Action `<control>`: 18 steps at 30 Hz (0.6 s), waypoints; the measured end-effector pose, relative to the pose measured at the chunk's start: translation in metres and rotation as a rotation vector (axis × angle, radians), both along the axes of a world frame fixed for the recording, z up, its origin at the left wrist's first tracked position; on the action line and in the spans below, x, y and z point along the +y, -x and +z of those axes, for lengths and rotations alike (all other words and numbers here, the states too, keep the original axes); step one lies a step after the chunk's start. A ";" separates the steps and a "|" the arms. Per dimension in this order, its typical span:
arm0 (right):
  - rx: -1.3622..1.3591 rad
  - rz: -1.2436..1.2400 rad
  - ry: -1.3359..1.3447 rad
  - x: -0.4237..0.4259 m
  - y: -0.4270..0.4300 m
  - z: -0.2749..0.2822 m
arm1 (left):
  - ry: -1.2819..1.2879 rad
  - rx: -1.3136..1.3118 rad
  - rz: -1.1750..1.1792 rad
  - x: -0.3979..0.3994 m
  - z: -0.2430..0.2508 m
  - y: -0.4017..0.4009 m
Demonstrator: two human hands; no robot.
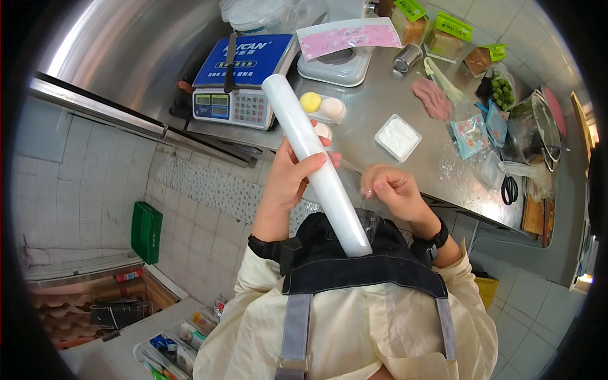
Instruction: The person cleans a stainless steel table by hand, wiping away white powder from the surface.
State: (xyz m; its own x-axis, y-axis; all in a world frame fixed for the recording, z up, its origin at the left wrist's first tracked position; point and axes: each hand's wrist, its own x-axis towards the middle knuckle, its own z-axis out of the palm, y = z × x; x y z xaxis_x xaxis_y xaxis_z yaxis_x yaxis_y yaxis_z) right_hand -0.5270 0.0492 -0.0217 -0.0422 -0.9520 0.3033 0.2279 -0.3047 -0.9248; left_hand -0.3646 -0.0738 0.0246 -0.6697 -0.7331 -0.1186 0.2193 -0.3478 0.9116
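My left hand (pixel 288 176) grips a long roll of clear plastic wrap (pixel 338 202), held at a slant in front of my apron (pixel 365 275). A thin sheet of film (pixel 350 175) hangs off the roll toward my right hand (pixel 392 190). The fingers of that hand are curled and appear to pinch the film's edge. Beyond the roll, a clear tray (pixel 338 119) holds a yellow ball (pixel 310 102) and a whitish ball (pixel 332 109). Another pale round piece (pixel 323 132) is partly hidden behind my left fingers. A square container of white powder (pixel 398 138) stands on the steel table.
A digital scale (pixel 251 108) with a knife (pixel 230 64) on top stands left. Behind are a pink printed sheet (pixel 349 39), a metal can (pixel 407 58) and bagged bread (pixel 446 40). Rightward lie a pink cloth (pixel 431 99), packets (pixel 469 135), scissors (pixel 509 190) and a pot (pixel 525 126).
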 end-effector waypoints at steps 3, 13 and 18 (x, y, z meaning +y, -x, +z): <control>0.123 0.052 -0.121 0.010 0.016 -0.002 | -0.048 0.028 -0.014 -0.003 -0.007 0.009; 0.841 -0.433 -0.001 -0.036 0.011 0.087 | 0.663 -0.383 0.105 0.004 0.012 0.041; 0.828 -0.280 -0.050 -0.050 0.006 0.085 | 0.765 -0.475 0.198 0.013 0.030 0.039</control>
State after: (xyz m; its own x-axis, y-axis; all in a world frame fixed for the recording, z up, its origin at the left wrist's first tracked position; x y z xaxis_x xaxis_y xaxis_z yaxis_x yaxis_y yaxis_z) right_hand -0.5334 -0.0007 0.0631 -0.0609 -0.9525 0.2983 -0.6001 -0.2039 -0.7735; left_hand -0.4041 -0.0603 0.0551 -0.5284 -0.8212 0.2154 -0.2460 0.3910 0.8869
